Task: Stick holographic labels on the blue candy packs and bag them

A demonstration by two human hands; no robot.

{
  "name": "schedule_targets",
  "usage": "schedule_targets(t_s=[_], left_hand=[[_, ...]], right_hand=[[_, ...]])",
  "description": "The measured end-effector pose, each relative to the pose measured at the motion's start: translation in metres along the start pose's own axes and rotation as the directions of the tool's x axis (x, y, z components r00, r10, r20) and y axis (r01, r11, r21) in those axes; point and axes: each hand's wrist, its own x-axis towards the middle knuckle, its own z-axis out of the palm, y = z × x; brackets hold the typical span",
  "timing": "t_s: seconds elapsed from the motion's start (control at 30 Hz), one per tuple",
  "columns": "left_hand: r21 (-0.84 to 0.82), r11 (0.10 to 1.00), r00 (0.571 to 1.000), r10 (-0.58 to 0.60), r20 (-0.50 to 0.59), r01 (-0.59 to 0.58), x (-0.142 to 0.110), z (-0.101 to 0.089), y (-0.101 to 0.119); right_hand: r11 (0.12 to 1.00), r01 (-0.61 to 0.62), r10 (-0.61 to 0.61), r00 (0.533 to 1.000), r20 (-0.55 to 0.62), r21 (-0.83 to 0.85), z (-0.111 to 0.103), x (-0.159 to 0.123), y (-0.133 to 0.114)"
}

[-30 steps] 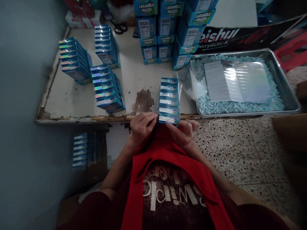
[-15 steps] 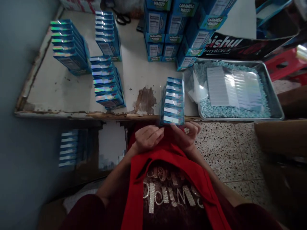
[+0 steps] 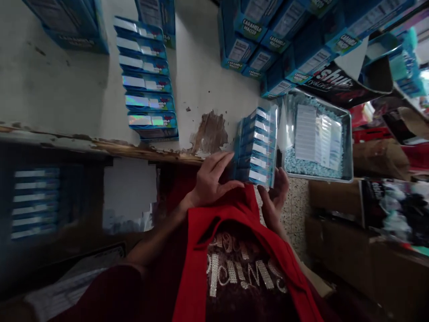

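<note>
A stack of several small blue candy boxes (image 3: 257, 145) wrapped in clear plastic is held at the near edge of the white table (image 3: 67, 103). My left hand (image 3: 211, 181) grips the stack's left side, fingers laid along it. My right hand (image 3: 275, 199) cups the stack from below and to the right, fingers curled up against its end. Both hands hold the stack just above my red apron.
More stacks of blue boxes (image 3: 147, 80) stand on the table to the left. Larger blue cartons (image 3: 254, 40) are piled at the back. A metal tray (image 3: 346, 147) of pale blue candies with plastic sheets sits to the right. Cardboard boxes (image 3: 368, 223) lie on the floor.
The stack has been lifted off the table edge and tilted, now held by both hands. My view has swung down and to the right, closer to the table.
</note>
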Motion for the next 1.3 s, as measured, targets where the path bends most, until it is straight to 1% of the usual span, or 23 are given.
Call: schedule_targets(t_s=[0.1,0.17,0.3,0.4,0.47,0.53,0.57,0.63,0.7,0.77,0.83,0.9,0.97,1.03,1.1,1.17,1.2,1.23,1.3], left_hand=[[-0.042,0.999,0.998,0.036,0.041,-0.035,0.008,0.001,-0.003],[-0.107,0.994,0.997,0.046,0.061,-0.039,0.011,-0.001,-0.006],[-0.202,0.979,1.000,0.011,0.013,-0.008,0.010,-0.002,-0.009],[-0.222,0.974,0.998,0.050,0.029,-0.042,0.002,0.004,-0.008],[-0.231,0.972,0.997,0.055,0.049,-0.042,-0.003,0.008,-0.007],[-0.238,0.971,0.999,0.021,0.047,-0.009,-0.006,0.010,-0.008],[-0.243,0.970,0.999,0.001,0.041,0.009,-0.006,0.010,-0.009],[-0.246,0.969,0.999,-0.016,0.038,0.025,-0.005,0.007,-0.011],[-0.237,0.972,0.999,0.007,0.051,0.005,-0.001,0.003,-0.012],[-0.202,0.979,0.999,0.040,0.028,-0.034,0.002,0.002,-0.013],[-0.122,0.991,0.998,0.059,-0.036,-0.063,0.003,0.005,-0.012],[-0.017,0.997,0.993,0.073,-0.095,-0.075,0.001,0.013,-0.011],[0.076,0.993,0.987,0.095,-0.133,-0.086,-0.002,0.022,-0.010],[0.135,0.989,0.980,0.087,-0.179,-0.064,-0.004,0.029,-0.008],[0.146,0.989,0.978,0.057,-0.202,-0.028,-0.003,0.031,-0.006],[0.107,0.994,0.976,0.033,-0.214,-0.010,0.001,0.030,-0.002],[0.083,0.997,0.973,0.024,-0.228,-0.005,0.003,0.029,0.000],[0.065,0.998,0.969,0.013,-0.247,0.003,0.006,0.027,0.002],[0.054,0.998,0.960,-0.009,-0.278,0.025,0.009,0.023,0.005]], right_hand=[[0.997,-0.031,0.027,0.998,-0.053,-0.067,0.002,-0.007,-0.009],[0.994,-0.041,0.035,0.997,-0.066,-0.097,0.002,-0.009,-0.013],[0.990,-0.056,0.053,0.998,-0.033,-0.126,0.002,-0.008,-0.017],[0.986,-0.038,0.039,0.999,-0.001,-0.162,0.000,-0.005,-0.020],[0.981,0.028,-0.027,1.000,0.007,-0.193,-0.001,-0.001,-0.023],[0.961,0.141,-0.144,0.990,0.005,-0.237,-0.002,0.003,-0.030],[0.941,0.204,-0.210,0.978,0.008,-0.269,-0.002,0.005,-0.036],[0.883,0.317,-0.320,0.946,0.052,-0.347,-0.003,0.010,-0.048],[0.825,0.390,-0.373,0.920,0.124,-0.410,-0.003,0.016,-0.060],[0.804,0.411,-0.371,0.912,0.178,-0.430,-0.002,0.024,-0.069],[0.820,0.383,-0.335,0.924,0.186,-0.425,-0.002,0.033,-0.073],[0.841,0.350,-0.304,0.936,0.175,-0.412,-0.002,0.042,-0.073],[0.836,0.360,-0.315,0.933,0.176,-0.415,-0.003,0.049,-0.073],[0.790,0.435,-0.380,0.901,0.210,-0.433,-0.003,0.052,-0.074],[0.700,0.546,-0.464,0.838,0.287,-0.461,0.000,0.050,-0.080],[0.592,0.640,-0.524,0.767,0.370,-0.490,0.007,0.046,-0.088],[0.542,0.669,-0.544,0.740,0.395,-0.509,0.012,0.044,-0.092],[0.501,0.682,-0.558,0.725,0.402,-0.534,0.018,0.043,-0.096],[0.448,0.676,-0.576,0.719,0.389,-0.585,0.030,0.041,-0.101]])
